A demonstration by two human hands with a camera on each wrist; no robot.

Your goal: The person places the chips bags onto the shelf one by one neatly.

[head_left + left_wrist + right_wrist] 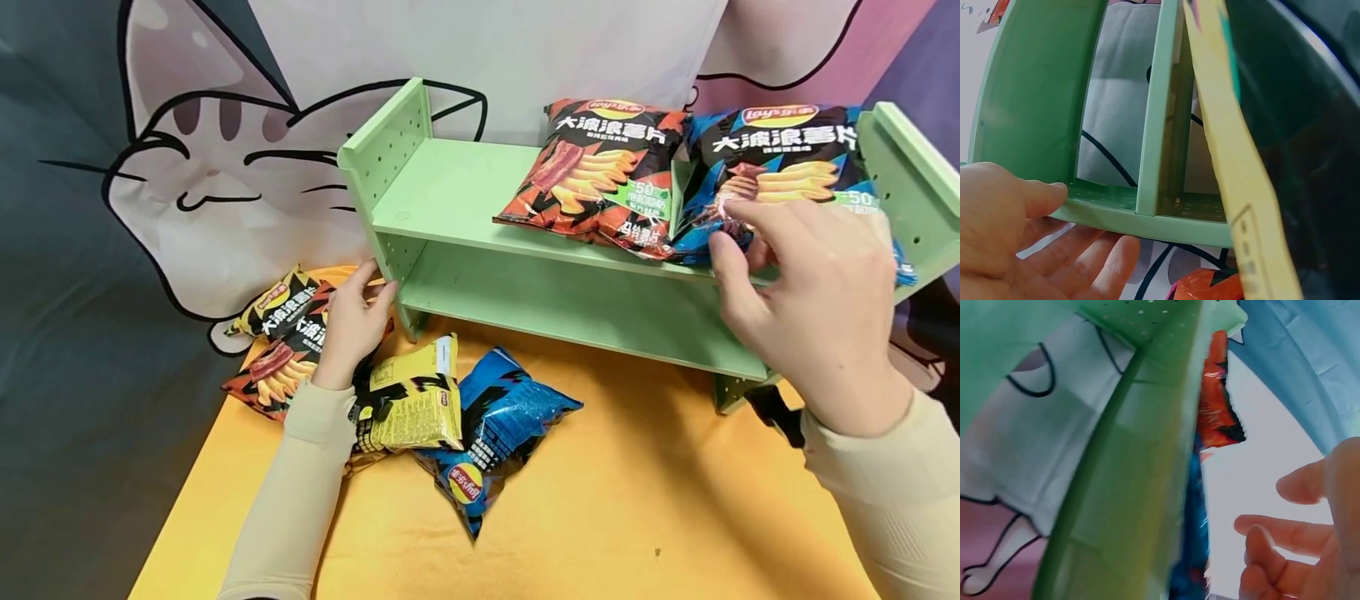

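Note:
A light-green two-tier shelf (525,304) stands on the orange cloth. My left hand (352,321) is at its left side panel; in the left wrist view the thumb (1047,197) touches the panel's edge while the fingers lie along its outer side. On the upper tier a red bag of chips (600,179) leans back beside a blue bag of chips (780,150) at the right end. In front of the blue bag is my right hand (817,292), its fingers loosely bent. The right wrist view shows that hand apart from the bags, holding nothing.
On the cloth left of and before the shelf lie a yellow bag (408,408), a blue bag (502,425), a red bag (273,375) and a small yellow bag (273,304). A cat-print backdrop (225,183) hangs behind.

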